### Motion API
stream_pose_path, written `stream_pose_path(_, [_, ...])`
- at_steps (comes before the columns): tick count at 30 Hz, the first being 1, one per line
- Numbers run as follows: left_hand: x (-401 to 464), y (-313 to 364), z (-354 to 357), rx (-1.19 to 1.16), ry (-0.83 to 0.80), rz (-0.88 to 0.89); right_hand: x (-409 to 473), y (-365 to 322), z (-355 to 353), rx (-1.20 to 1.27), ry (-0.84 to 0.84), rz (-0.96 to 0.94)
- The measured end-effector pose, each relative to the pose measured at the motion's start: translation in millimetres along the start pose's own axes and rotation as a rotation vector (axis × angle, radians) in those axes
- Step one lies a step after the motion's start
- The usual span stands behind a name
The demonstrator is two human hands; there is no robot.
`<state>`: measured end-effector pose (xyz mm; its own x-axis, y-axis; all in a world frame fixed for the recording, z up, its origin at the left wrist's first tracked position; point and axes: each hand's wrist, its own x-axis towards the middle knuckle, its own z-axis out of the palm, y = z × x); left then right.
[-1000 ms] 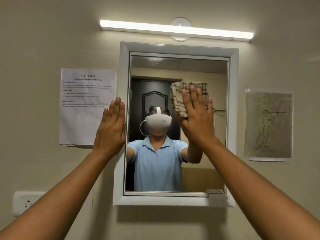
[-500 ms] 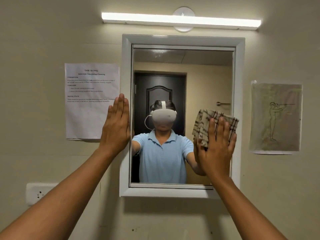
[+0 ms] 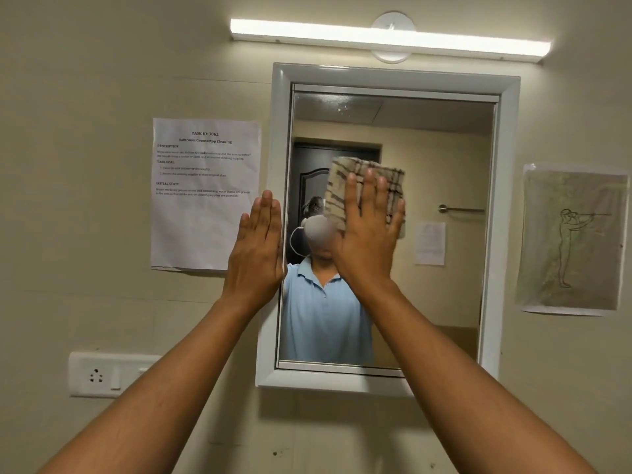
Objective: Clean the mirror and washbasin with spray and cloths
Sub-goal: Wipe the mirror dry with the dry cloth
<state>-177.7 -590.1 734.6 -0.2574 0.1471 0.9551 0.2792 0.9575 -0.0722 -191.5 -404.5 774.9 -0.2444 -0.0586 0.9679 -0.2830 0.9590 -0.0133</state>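
Observation:
A wall mirror (image 3: 444, 159) in a white frame (image 3: 509, 234) hangs in front of me. My right hand (image 3: 367, 234) lies flat with fingers spread, pressing a folded beige checked cloth (image 3: 342, 186) against the glass in the left-middle part of the mirror. My left hand (image 3: 256, 248) rests flat against the left side of the frame, fingers together and pointing up, holding nothing. The washbasin and the spray are out of view.
A printed task sheet (image 3: 205, 193) is taped to the wall left of the mirror, a drawing (image 3: 574, 241) to the right. A tube light (image 3: 390, 39) runs above. A socket plate (image 3: 99, 374) sits low on the left wall.
My right hand has slid the cloth from the mirror's lower right up and left toward the middle. My left hand stays on the frame.

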Motion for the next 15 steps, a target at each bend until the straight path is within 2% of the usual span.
stream_pose_path(6, [-5, 1, 4, -0.046, 0.019, 0.021, 3, -48, 11, 0.015, -0.011, -0.113])
stream_pose_path(12, [-17, 4, 6, -0.138, 0.032, 0.023, -47, -45, 21, 0.021, -0.057, -0.237])
stream_pose_path(15, [-26, 1, 8, -0.091, 0.002, 0.026, -76, -32, 22, 0.037, -0.089, -0.312])
